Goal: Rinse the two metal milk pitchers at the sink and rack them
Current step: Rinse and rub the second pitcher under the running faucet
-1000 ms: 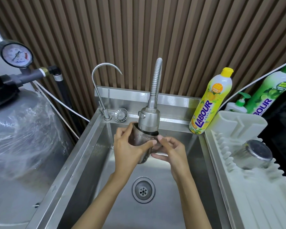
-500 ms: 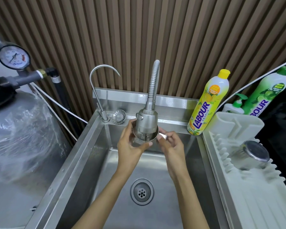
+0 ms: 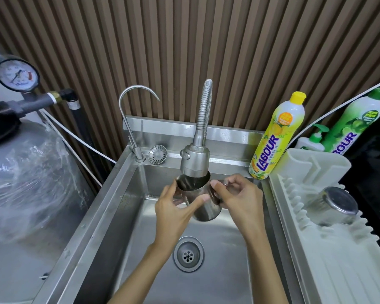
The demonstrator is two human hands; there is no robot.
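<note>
Metal milk pitcher (image 3: 203, 204): under spray faucet head (image 3: 195, 161), gripped by left hand (image 3: 176, 212) and right hand (image 3: 239, 197). Second pitcher (image 3: 331, 205): inverted on dish rack (image 3: 338, 249), 3 o'clock of sink (image 3: 110, 216).

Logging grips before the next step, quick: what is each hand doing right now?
Left hand: closed around the body of the metal pitcher, under the spray head.
Right hand: fingers pinched at the same pitcher's handle side.

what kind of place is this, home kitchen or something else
Probably a café or small shop's wash-up corner: a steel sink with a flexible spray tap, a metal milk pitcher under it, and a pressure-gauged filter tank alongside.
</note>
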